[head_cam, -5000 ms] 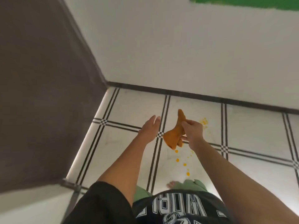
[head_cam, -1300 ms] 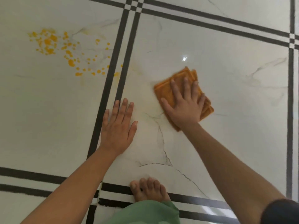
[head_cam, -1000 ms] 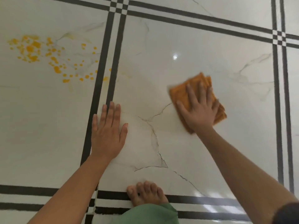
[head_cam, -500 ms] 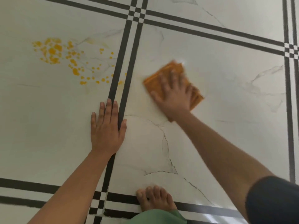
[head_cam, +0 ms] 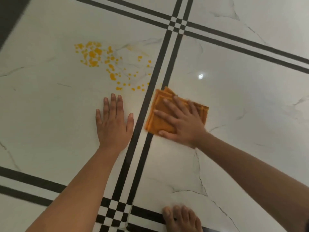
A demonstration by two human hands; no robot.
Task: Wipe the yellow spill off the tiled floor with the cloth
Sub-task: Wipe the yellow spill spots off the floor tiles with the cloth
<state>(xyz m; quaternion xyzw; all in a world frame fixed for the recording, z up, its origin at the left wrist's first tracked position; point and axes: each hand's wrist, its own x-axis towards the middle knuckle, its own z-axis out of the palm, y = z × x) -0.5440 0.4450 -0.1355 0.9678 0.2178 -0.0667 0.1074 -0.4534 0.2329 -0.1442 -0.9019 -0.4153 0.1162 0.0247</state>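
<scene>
Right hand (head_cam: 182, 121), fingers spread, presses the folded cloth (head_cam: 158, 120) flat; left hand (head_cam: 113, 124) braces palm-down, fingers straight. Advisable: sweep left across the yellow spill (head_cam: 107, 64) under even pressure.

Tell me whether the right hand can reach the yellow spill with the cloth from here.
Probably yes. The right hand presses the cloth flat beside the black stripes; the yellow spill lies just across them, nothing between. The left hand rests below that path.
</scene>
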